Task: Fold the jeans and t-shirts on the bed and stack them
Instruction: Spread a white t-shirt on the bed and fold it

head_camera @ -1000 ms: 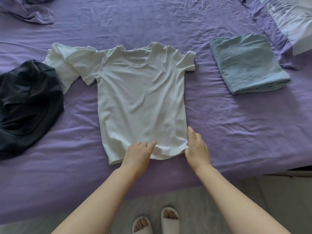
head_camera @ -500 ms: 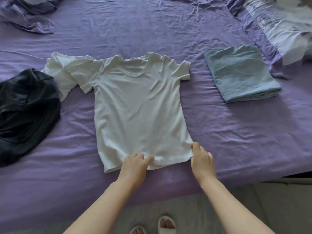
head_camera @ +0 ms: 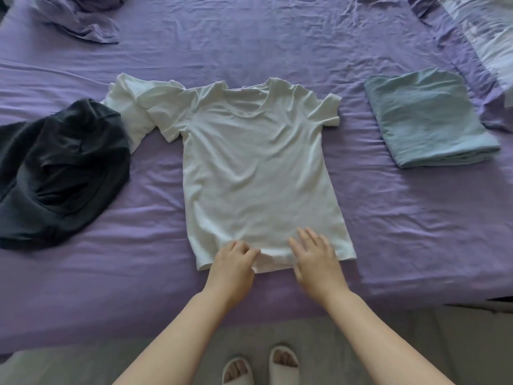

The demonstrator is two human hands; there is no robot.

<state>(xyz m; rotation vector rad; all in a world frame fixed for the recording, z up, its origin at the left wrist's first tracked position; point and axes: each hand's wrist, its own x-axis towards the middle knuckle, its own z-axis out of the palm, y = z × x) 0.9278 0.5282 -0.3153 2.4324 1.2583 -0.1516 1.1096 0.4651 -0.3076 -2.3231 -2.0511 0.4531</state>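
A white t-shirt point(head_camera: 258, 168) lies flat and face up on the purple bed point(head_camera: 402, 218), neck away from me. Its left sleeve overlaps a second bunched white garment point(head_camera: 127, 107). My left hand point(head_camera: 234, 262) pinches the shirt's bottom hem with curled fingers. My right hand point(head_camera: 315, 258) rests flat on the hem just right of it, fingers spread. A folded light-blue garment point(head_camera: 427, 118) sits at the right. A crumpled dark garment point(head_camera: 58, 173) lies at the left.
Rumpled purple bedding point(head_camera: 80, 20) is heaped at the far left corner and a patterned pillow point(head_camera: 483, 31) lies at the far right. The bed's near edge runs just below my wrists, with grey floor and my slippered feet point(head_camera: 261, 368) beneath.
My right hand has slid left from the shirt's right bottom corner onto the hem, close beside my left hand. My left hand has stayed on the hem.
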